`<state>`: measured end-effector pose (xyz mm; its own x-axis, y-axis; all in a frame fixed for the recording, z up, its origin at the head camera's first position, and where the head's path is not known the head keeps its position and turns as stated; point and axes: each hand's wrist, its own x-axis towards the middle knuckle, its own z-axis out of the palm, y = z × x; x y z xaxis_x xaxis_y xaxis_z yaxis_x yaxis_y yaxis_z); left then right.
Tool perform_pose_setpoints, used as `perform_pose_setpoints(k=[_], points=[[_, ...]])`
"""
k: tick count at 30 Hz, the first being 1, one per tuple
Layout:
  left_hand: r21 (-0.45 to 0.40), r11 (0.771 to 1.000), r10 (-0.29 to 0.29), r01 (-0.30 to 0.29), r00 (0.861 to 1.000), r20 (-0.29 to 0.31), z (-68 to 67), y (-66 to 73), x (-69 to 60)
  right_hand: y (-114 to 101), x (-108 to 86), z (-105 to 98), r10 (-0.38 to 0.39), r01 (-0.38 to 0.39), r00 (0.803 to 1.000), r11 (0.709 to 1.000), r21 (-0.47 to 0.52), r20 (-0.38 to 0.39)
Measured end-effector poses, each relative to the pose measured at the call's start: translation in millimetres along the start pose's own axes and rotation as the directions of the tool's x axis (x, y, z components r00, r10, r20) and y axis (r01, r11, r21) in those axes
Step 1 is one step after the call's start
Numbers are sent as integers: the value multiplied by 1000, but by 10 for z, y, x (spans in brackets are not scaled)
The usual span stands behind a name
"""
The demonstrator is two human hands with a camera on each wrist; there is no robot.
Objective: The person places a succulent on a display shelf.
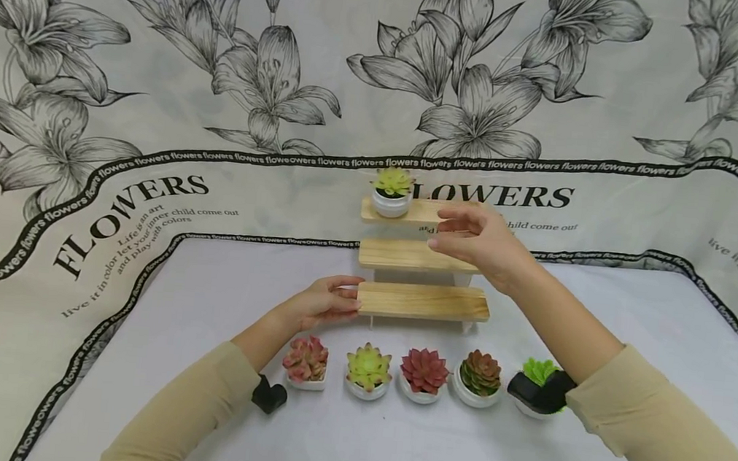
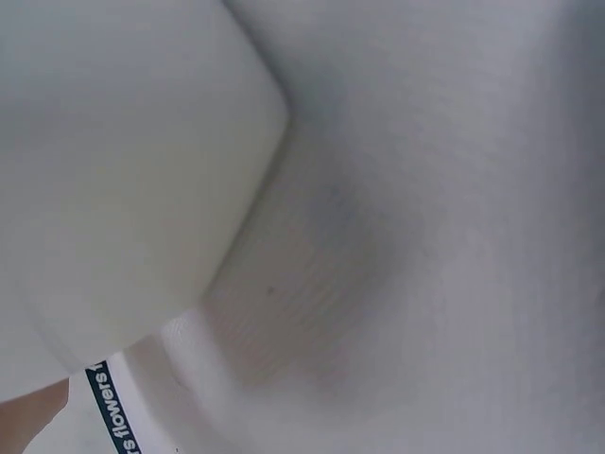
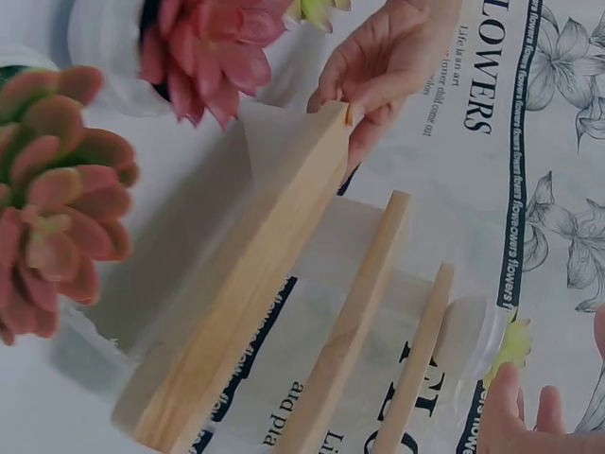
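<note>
A three-tier wooden shelf stand (image 1: pixel 423 303) stands at the back of the white table. My left hand (image 1: pixel 318 304) grips the left end of its lowest board; the right wrist view shows the thumb and fingers of that left hand (image 3: pixel 392 71) at the board's end. On the left of the top board sits a yellow-green succulent in a round white pot (image 1: pixel 391 202). Beside it, to the right, my right hand (image 1: pixel 482 246) hovers before the upper boards with fingers slightly bent and nothing in them. The left wrist view is mostly a blurred pale surface.
In front of the stand, a row of potted succulents runs left to right: pink (image 1: pixel 306 360), yellow-green (image 1: pixel 369 368), red (image 1: pixel 424 371), green-red (image 1: pixel 480 372) and bright green (image 1: pixel 536 370), the last partly covered by the right wrist camera. A flower-printed cloth (image 1: pixel 292 202) hangs behind.
</note>
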<state>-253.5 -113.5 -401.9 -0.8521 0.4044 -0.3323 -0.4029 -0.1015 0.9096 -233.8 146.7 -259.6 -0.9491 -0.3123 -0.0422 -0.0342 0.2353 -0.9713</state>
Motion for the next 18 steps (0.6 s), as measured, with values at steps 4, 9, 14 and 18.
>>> perform_pose_setpoints(k=[4, 9, 14, 18], points=[[0, 1000, 9, -9, 1000, -2, -7, -4, -7, 69, -130, -57, -18, 18, 1000, 1000, 0, 20], [-5, 1000, 7, -7, 1000, -5, 0, -6, -22, 142, -289, -146, -55, 55, 998, 998, -19, 7], [-2, 1000, 5, -5, 1000, -4, -1, -9, -24, 218, -457, -260, -87, 87, 996, 995, -44, 6], [-2, 1000, 5, -5, 1000, -6, -1, -21, -13, 313, -578, -348, -119, 120, 993, 990, -75, 17]])
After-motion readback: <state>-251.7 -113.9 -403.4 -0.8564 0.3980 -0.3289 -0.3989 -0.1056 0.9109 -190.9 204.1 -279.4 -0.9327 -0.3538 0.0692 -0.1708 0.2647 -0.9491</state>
